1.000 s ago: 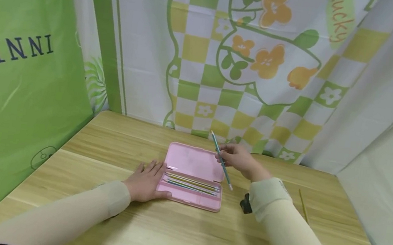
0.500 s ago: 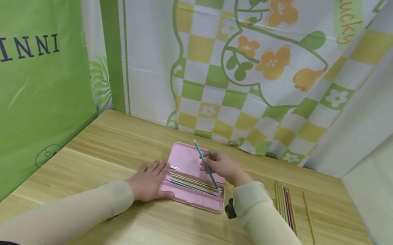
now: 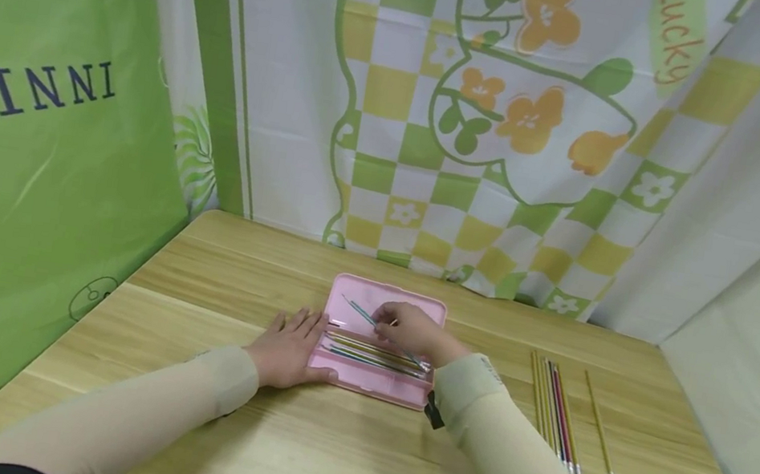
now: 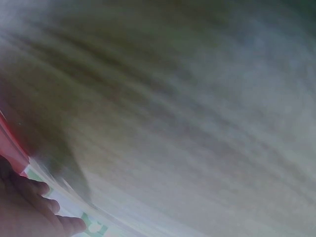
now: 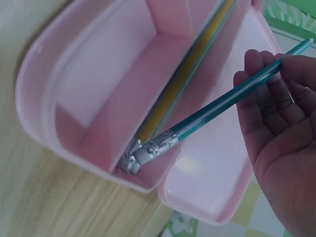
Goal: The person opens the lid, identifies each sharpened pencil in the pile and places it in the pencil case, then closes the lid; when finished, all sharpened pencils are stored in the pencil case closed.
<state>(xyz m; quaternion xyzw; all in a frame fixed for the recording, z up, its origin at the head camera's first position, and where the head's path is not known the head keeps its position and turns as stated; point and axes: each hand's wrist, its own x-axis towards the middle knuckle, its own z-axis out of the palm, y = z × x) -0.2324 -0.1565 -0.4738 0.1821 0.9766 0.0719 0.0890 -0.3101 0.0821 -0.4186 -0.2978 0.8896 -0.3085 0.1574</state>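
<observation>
One teal pencil (image 5: 212,110) is pinched by right hand (image 3: 416,331) over pink case (image 3: 363,378); case is touched by outspread left hand (image 3: 287,350).

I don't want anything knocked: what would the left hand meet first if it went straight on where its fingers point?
Probably the open pink pencil-case lid, at its left edge: the left hand points forward and somewhat right, toward it; whether they touch is hard to tell.

Both forearms (image 3: 527,460) forward, left fingers (image 3: 296,325) straight and spread, right fingers (image 5: 250,117) in a pinch
</observation>
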